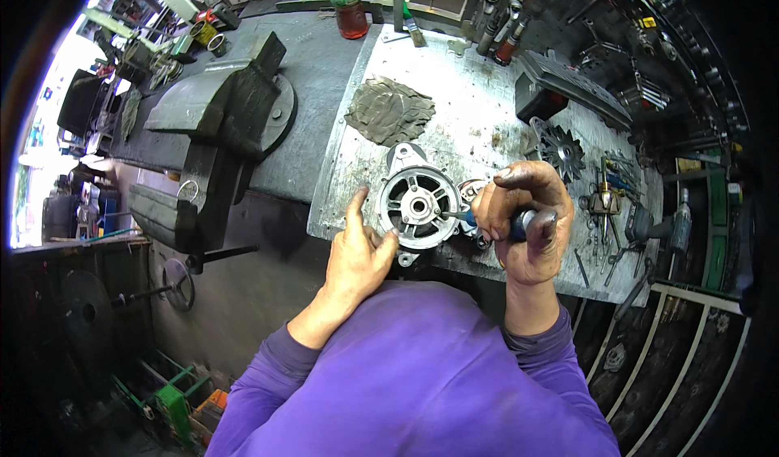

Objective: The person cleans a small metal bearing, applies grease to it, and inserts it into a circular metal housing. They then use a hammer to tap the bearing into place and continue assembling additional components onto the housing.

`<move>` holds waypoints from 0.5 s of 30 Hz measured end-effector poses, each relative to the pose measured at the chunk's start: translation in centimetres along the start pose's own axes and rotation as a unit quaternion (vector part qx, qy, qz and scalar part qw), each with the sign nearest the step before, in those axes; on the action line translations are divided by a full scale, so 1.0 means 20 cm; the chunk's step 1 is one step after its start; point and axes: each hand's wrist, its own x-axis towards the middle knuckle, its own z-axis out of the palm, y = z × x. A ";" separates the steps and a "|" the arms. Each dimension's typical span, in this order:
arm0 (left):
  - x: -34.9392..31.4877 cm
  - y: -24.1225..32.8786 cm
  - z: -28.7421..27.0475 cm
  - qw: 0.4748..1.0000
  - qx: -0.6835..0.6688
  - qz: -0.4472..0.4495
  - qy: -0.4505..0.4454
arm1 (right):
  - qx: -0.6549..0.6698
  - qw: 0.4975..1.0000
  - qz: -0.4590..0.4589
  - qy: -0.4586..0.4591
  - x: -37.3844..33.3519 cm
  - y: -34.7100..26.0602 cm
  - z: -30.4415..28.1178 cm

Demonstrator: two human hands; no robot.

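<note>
A round silver alternator end housing (pixel 419 187) with vent openings and a central bearing hole lies near the board's front edge. My left hand (pixel 357 254) is beside its left rim, index finger stretched out, thumb at the rim and nothing in the grasp. In my right hand (pixel 531 222) is a screwdriver with a blue handle (pixel 467 217), fingers wrapped round it. Its shaft points left at the housing's hub; whether the tip sits on a screw I cannot tell. Another metal part (pixel 471 189) shows partly behind my right hand.
A grey rag (pixel 391 110) lies beyond the housing. A black fan rotor (pixel 561 150), hand tools (pixel 604 201) and a dark box (pixel 540 96) occupy the right side. A big bench vise (pixel 215 108) stands left. At the back are a brush (pixel 414 31) and a bottle of red liquid (pixel 349 10).
</note>
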 end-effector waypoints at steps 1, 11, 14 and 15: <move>-0.01 0.01 0.00 0.998 0.031 0.053 0.025 | -0.006 0.999 0.032 0.024 0.01 0.01 0.00; 0.23 0.15 0.13 0.930 0.241 0.277 -0.001 | 0.002 0.998 0.007 -0.063 0.03 0.11 -0.04; 0.25 0.11 0.21 0.933 0.244 0.265 -0.011 | -0.027 0.998 0.051 -0.040 0.02 0.06 -0.06; 0.25 0.08 0.23 0.932 0.246 0.266 -0.009 | -0.013 0.995 0.047 -0.083 0.04 0.03 -0.06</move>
